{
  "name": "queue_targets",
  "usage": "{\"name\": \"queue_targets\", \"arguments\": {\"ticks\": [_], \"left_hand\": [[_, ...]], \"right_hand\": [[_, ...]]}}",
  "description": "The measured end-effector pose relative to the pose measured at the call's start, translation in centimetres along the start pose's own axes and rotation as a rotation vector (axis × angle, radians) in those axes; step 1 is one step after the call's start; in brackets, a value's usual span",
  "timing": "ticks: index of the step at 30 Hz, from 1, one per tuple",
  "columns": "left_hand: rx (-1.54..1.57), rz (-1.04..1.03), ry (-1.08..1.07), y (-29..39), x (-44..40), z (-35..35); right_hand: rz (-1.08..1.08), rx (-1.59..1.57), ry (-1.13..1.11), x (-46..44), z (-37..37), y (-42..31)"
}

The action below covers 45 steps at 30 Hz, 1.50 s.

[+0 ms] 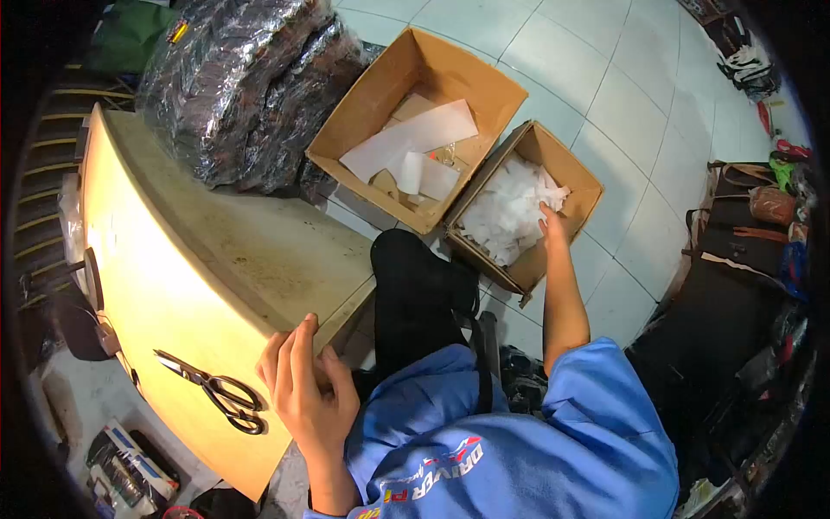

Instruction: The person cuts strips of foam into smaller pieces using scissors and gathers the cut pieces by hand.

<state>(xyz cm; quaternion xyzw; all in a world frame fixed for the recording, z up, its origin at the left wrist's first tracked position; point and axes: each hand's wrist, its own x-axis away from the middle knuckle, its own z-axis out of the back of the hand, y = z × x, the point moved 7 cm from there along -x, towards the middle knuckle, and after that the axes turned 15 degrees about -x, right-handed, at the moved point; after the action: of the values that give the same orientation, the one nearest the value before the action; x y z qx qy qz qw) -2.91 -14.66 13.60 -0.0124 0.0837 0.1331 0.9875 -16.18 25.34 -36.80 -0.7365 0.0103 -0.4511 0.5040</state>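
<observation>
Inside the smaller cardboard box (pixel 584 183) lies a heap of white scraps (pixel 504 208); the right hand (pixel 553 221) reaches over the box's near side to touch the heap's edge, and whether its grip is pinching a scrap cannot be told; the left hand (pixel 304 381) is at the corner of the desk (pixel 194 311), its grip loosely spread, fingers half bent and thumb apart; on the desk, near that hand, lie black-handled scissors (pixel 216 391); just beside the smaller box stands a larger cardboard box (pixel 484 86) with white sheets (pixel 415 138) inside; beyond the desk sits a plastic-wrapped bundle (pixel 246 95).
</observation>
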Motion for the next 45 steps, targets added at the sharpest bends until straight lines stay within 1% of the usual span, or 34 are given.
{"name": "queue_targets", "arguments": {"ticks": [3,4,6,7,8,11,12,13,14,16,17,18,19,21,22,25,26,29,30,32,33,34,35,36,37,38,39,40,41,42,43,45], "left_hand": [[0.012,0.015,-0.023,-0.2,-0.1,0.0],[0.022,0.014,-0.034,-0.2,-0.1,0.1],[0.049,0.015,-0.034,-0.2,-0.3,0.1],[0.036,-0.004,-0.069,-0.2,-0.3,-0.1],[0.023,-0.024,-0.104,-0.1,-0.3,-0.2],[-0.052,-0.147,-0.187,0.4,-1.4,-0.5],[-0.069,-0.181,-0.228,0.8,-1.7,-0.8],[-0.087,-0.214,-0.267,1.1,-2.0,-1.3],[-0.102,-0.201,-0.209,0.7,-1.9,-1.6],[-0.040,-0.202,-0.228,0.4,-2.2,-1.7],[-0.031,-0.208,-0.245,0.3,-2.3,-1.7],[-0.033,-0.127,-0.309,0.4,-2.5,-1.8],[-0.045,-0.155,-0.263,0.6,-2.7,-1.7],[0.010,-0.185,-0.260,0.4,-3.2,-0.9],[0.002,-0.210,-0.258,0.3,-3.6,-1.0],[0.019,-0.187,-0.305,0.0,-3.6,-1.2],[0.007,-0.214,-0.337,-0.1,-3.6,-1.2],[0.061,-0.241,-0.353,-0.4,-3.4,-1.1],[0.089,-0.236,-0.331,-0.5,-3.6,-1.0],[0.093,-0.240,-0.329,-0.6,-3.6,-0.9],[0.094,-0.241,-0.325,-0.6,-3.5,-0.7],[0.101,-0.248,-0.259,-0.6,-4.0,-0.3],[0.096,-0.249,-0.257,-0.7,-3.3,-0.7],[0.090,-0.252,-0.250,-0.8,-2.3,-1.4],[0.084,-0.258,-0.233,-0.8,-1.7,-1.9],[0.062,-0.276,-0.214,-0.8,-1.8,-1.7],[0.076,-0.294,-0.203,-0.8,-1.5,-1.7],[0.100,-0.267,-0.175,-0.9,-1.5,-1.7],[0.118,-0.235,-0.145,-0.9,-1.5,-1.5],[0.123,-0.211,-0.091,-0.9,-1.6,-1.0],[0.122,-0.177,-0.035,-1.0,-1.8,-0.3],[0.330,-0.137,-0.006,-2.0,-1.9,1.3]], "right_hand": [[-0.244,0.018,-0.026,0.0,0.0,0.8],[-0.262,0.082,0.082,0.6,0.4,0.3],[-0.107,0.034,0.128,1.3,-0.4,-0.7],[-0.030,0.009,0.151,1.6,-0.6,-0.9],[-0.028,0.084,0.188,4.7,-2.1,-3.1],[0.296,0.136,-0.018,3.2,-5.1,-3.6],[0.381,0.197,-0.119,7.1,-8.9,-5.5],[0.381,0.216,-0.257,10.1,-12.7,-6.3],[0.381,0.228,-0.393,12.1,-16.1,-5.9],[0.567,0.392,-0.604,13.2,-22.8,-4.1],[0.504,0.394,-0.611,12.7,-25.8,-2.3],[0.552,0.528,-0.605,12.1,-28.3,-0.9],[0.598,0.677,-0.594,11.1,-30.4,1.0],[0.706,0.967,-0.558,8.6,-34.1,5.2],[0.650,1.014,-0.590,7.7,-35.4,6.9],[0.438,1.319,-0.638,6.2,-36.0,11.4],[0.511,1.375,-0.549,5.8,-35.6,12.4],[0.564,1.376,-0.606,6.2,-34.7,12.6],[0.521,1.267,-0.604,7.6,-34.5,11.0],[0.443,1.051,-0.595,11.3,-34.4,5.4],[0.595,0.918,-0.625,12.0,-34.1,3.7],[0.747,0.776,-0.649,12.7,-33.6,1.2],[0.756,0.605,-0.671,13.1,-32.8,-0.6],[0.634,0.486,-0.743,15.5,-32.7,-4.1],[0.654,0.495,-0.683,16.8,-31.9,-7.3],[0.552,0.374,-0.715,19.6,-31.6,-10.8],[0.631,0.318,-0.714,21.1,-31.2,-13.8],[0.536,0.274,-0.680,24.7,-30.9,-17.3],[0.688,0.206,-0.757,27.2,-30.7,-20.4],[0.538,0.098,-0.797,29.9,-30.3,-22.7],[0.569,0.098,-0.799,33.2,-29.7,-25.4],[0.661,0.052,-0.815,39.8,-28.6,-29.7]]}}
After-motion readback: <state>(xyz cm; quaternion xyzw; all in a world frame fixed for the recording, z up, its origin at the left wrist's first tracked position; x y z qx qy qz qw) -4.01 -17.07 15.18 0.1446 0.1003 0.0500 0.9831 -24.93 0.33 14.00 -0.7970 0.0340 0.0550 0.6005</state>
